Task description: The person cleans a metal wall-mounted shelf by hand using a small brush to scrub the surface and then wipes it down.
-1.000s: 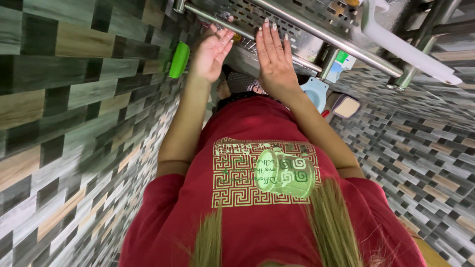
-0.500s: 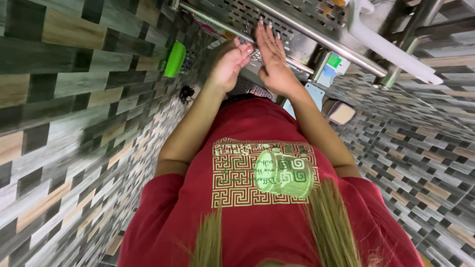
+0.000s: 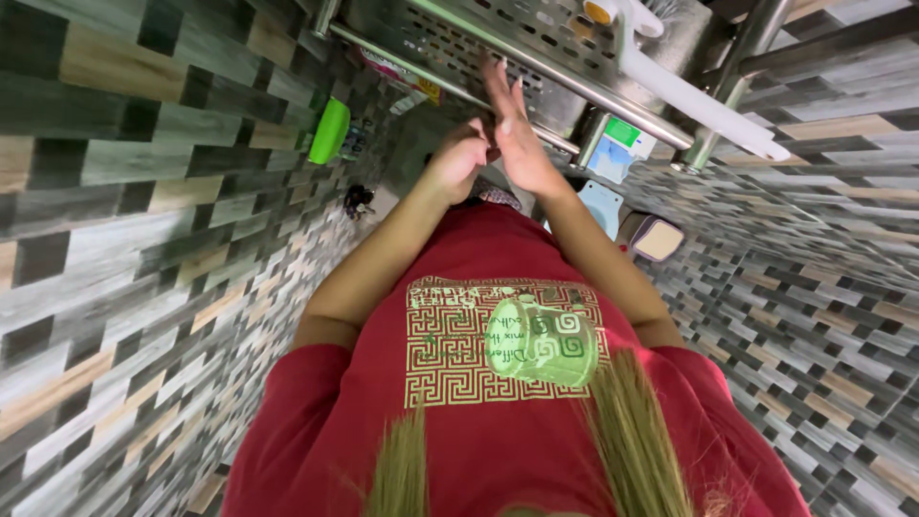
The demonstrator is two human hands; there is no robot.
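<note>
Two hands, the left hand (image 3: 458, 161) and the right hand (image 3: 518, 134), one perforated metal rack (image 3: 459, 36), one green holder (image 3: 330, 131), one white handle (image 3: 689, 93)

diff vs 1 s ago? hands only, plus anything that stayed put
Both hands have drawn together. The left hand, open and flat by the metal rack before, is now curled against the right hand, which stays open with fingers extended. Nothing was taken hold of or let go. The rack, green holder and tiled wall are unchanged.
</note>
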